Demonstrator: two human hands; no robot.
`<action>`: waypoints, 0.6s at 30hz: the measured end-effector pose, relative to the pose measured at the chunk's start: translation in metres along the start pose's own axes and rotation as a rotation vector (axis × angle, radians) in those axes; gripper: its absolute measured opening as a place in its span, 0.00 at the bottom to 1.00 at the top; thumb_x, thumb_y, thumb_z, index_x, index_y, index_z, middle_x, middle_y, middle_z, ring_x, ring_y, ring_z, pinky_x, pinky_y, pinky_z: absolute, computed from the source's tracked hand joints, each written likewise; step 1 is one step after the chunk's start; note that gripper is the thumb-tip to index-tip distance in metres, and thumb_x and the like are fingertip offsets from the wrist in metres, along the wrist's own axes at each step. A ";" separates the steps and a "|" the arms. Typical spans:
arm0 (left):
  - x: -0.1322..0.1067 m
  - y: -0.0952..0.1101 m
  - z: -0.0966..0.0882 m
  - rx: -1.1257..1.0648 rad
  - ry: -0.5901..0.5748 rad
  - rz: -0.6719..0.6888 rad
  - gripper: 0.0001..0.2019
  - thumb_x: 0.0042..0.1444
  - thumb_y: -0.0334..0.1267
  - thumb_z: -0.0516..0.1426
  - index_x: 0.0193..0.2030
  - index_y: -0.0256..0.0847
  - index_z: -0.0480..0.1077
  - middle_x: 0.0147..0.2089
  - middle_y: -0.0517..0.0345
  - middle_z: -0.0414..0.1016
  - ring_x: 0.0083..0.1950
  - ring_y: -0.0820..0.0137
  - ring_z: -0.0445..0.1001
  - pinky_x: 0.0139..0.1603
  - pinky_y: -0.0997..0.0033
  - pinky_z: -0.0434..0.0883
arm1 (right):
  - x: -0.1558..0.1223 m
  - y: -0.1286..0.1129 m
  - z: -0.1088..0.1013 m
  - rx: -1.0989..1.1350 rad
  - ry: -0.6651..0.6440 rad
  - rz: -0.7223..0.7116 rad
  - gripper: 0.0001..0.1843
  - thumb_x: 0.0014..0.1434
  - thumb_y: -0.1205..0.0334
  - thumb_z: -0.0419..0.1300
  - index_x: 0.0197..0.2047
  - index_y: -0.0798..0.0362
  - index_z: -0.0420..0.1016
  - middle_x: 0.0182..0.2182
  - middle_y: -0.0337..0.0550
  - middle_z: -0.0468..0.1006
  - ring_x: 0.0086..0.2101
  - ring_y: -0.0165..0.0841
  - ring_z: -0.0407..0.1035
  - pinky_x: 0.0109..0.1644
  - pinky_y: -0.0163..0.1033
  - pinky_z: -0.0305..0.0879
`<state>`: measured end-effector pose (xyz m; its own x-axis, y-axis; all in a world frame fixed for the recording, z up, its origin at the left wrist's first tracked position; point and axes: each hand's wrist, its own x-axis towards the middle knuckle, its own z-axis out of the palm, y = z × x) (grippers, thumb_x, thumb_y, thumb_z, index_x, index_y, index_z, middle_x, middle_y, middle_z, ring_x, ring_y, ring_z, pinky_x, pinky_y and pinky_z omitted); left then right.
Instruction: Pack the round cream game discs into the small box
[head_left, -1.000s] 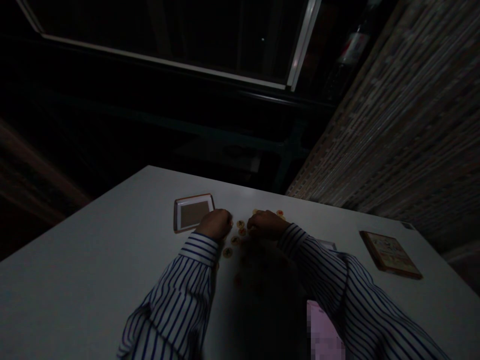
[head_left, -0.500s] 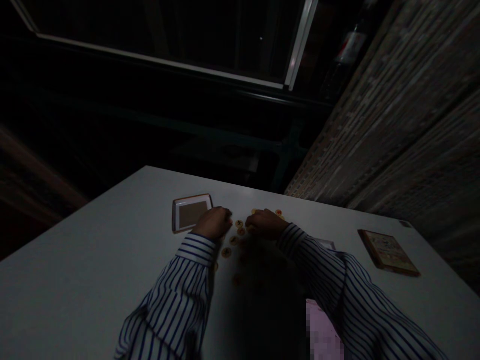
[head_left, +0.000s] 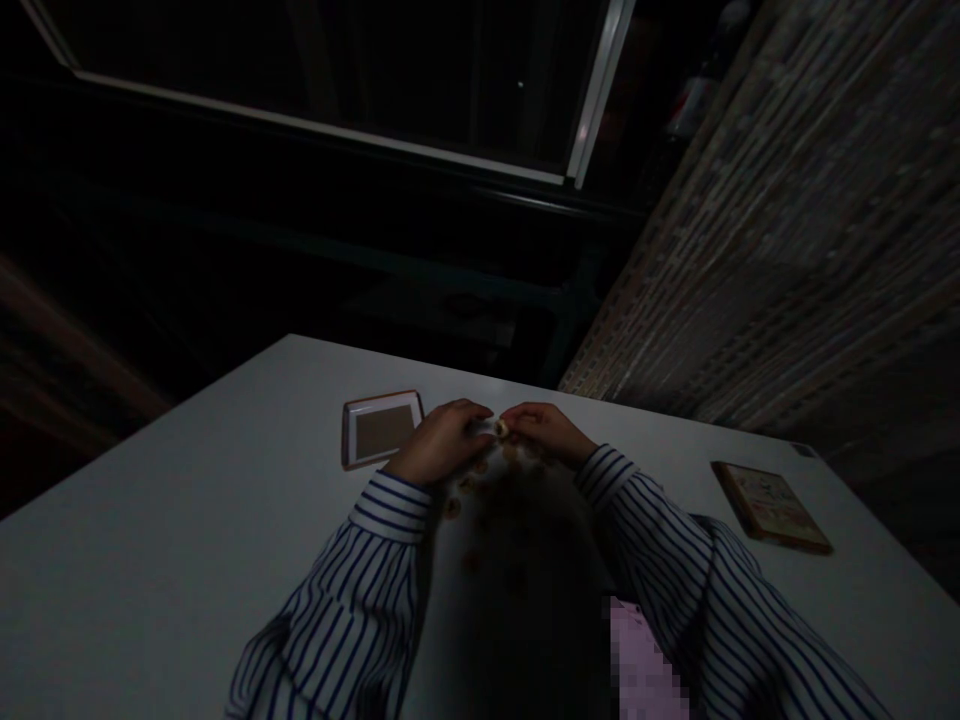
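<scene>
Round wooden Chinese chess pieces lie on the white table between my arms, several of them in deep shadow, such as the piece (head_left: 452, 508) beside my left cuff. My left hand (head_left: 442, 440) curves in from the left, with thumb and fingers apart. From the other side my right hand (head_left: 551, 432) reaches in, its fingertips closed on a pale chess piece (head_left: 502, 428). That piece sits between the two hands, close to the left fingertips. Pieces under my hands are partly hidden and blurred.
An open shallow tin (head_left: 384, 430) with a light rim rests left of my left hand. A flat box with a printed top (head_left: 776, 507) lies at the right. The white table (head_left: 225, 500) ends before a dark window; a curtain (head_left: 750, 260) hangs at right.
My left hand has moved right and opened its fingers. My right hand has shifted slightly right, and a chess piece now shows at its fingertips, between both hands.
</scene>
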<state>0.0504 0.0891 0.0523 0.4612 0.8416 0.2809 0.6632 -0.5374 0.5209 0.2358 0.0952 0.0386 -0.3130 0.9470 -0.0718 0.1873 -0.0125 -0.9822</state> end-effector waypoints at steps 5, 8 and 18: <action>0.002 0.011 0.003 0.012 0.036 0.072 0.13 0.50 0.42 0.53 0.41 0.41 0.69 0.41 0.56 0.72 0.43 0.68 0.69 0.45 0.72 0.64 | -0.003 0.000 -0.001 0.062 0.044 0.018 0.13 0.47 0.57 0.58 0.35 0.57 0.71 0.22 0.35 0.71 0.22 0.22 0.62 0.24 0.28 0.56; 0.002 0.017 0.005 0.019 0.049 0.088 0.12 0.52 0.42 0.51 0.40 0.41 0.69 0.40 0.56 0.72 0.42 0.69 0.69 0.45 0.72 0.64 | -0.004 0.003 -0.003 0.082 0.052 0.012 0.14 0.47 0.55 0.59 0.35 0.56 0.71 0.20 0.34 0.70 0.20 0.22 0.61 0.24 0.28 0.55; 0.002 0.024 0.006 0.073 -0.024 0.108 0.12 0.52 0.38 0.50 0.41 0.40 0.69 0.39 0.55 0.72 0.42 0.68 0.68 0.44 0.70 0.63 | -0.014 -0.002 -0.002 0.116 0.041 0.036 0.14 0.41 0.57 0.63 0.31 0.57 0.71 0.24 0.36 0.74 0.25 0.24 0.66 0.29 0.30 0.60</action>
<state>0.0711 0.0778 0.0603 0.5455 0.7776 0.3128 0.6496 -0.6280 0.4285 0.2418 0.0823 0.0423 -0.2687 0.9577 -0.1029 0.0882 -0.0819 -0.9927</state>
